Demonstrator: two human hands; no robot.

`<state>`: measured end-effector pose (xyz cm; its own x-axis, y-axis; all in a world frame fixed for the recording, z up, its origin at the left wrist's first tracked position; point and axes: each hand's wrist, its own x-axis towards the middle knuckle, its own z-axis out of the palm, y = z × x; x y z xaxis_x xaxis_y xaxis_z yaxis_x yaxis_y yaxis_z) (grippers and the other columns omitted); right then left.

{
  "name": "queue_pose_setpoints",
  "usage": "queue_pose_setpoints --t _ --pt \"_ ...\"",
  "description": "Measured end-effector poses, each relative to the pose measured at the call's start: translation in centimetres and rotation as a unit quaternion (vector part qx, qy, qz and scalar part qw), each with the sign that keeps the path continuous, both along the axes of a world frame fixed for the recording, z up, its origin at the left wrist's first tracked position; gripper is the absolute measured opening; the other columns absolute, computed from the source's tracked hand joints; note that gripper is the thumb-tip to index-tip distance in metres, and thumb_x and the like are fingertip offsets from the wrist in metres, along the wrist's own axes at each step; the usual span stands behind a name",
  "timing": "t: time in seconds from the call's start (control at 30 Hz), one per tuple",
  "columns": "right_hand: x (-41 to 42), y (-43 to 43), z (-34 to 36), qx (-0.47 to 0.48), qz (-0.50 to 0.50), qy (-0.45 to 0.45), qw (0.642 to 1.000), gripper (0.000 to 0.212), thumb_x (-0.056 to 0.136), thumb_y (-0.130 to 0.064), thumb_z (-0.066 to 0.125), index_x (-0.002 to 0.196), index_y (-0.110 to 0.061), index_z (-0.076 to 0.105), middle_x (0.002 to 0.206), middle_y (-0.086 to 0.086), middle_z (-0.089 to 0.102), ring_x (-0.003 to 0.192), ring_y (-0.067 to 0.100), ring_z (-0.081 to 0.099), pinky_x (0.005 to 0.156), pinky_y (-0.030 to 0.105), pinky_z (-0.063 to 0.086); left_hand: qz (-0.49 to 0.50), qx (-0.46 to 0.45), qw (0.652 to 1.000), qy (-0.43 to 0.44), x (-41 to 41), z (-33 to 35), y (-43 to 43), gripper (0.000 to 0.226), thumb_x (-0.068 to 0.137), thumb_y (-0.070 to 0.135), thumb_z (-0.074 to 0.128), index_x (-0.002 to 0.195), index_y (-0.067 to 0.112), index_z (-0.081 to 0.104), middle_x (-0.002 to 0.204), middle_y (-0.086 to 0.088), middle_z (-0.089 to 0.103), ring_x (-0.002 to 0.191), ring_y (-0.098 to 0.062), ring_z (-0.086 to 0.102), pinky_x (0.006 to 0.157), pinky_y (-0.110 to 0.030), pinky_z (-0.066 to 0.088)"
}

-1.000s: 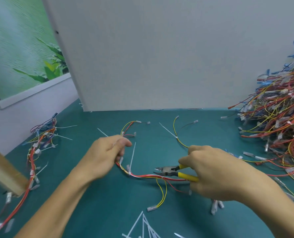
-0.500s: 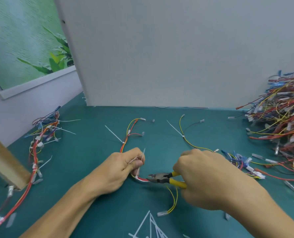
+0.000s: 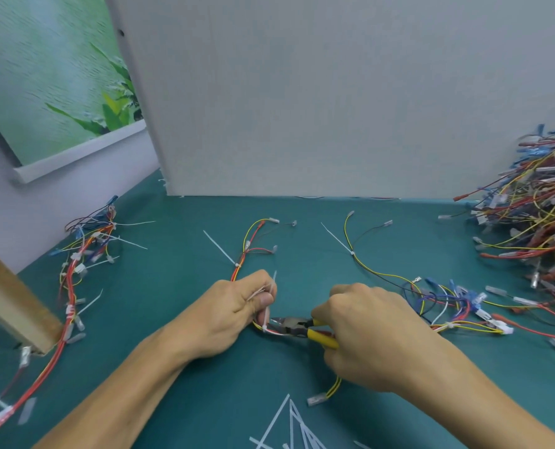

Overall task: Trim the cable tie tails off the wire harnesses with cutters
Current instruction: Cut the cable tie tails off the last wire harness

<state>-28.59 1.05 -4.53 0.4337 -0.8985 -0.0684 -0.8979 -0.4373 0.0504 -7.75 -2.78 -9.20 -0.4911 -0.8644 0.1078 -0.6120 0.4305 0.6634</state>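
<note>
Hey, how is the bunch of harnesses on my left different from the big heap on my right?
The left bunch is small, a few harnesses strung out in a line along the mat; the right heap is far bigger, piled high and tangled, running out of frame. Long white tie tails stick out of the left bunch; I can't make out any in the right heap. Both are red, yellow and blue wiring.
</note>
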Motion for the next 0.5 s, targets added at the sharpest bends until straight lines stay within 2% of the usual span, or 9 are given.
queue_pose_setpoints --t 0.5 --pt "-0.51 -0.13 0.20 0.011 0.009 -0.043 0.999 0.016 0.084 -0.033 0.052 0.076 -0.020 0.047 0.078 -0.004 0.039 0.077 0.030 0.046 0.048 0.027 0.024 -0.002 -0.004 1.000 -0.002 0.08 -0.19 -0.15 0.020 0.102 0.027 0.039 0.084 0.032 0.042 0.072 0.012 0.061 0.060 -0.004 0.048 0.061 -0.012 0.035"
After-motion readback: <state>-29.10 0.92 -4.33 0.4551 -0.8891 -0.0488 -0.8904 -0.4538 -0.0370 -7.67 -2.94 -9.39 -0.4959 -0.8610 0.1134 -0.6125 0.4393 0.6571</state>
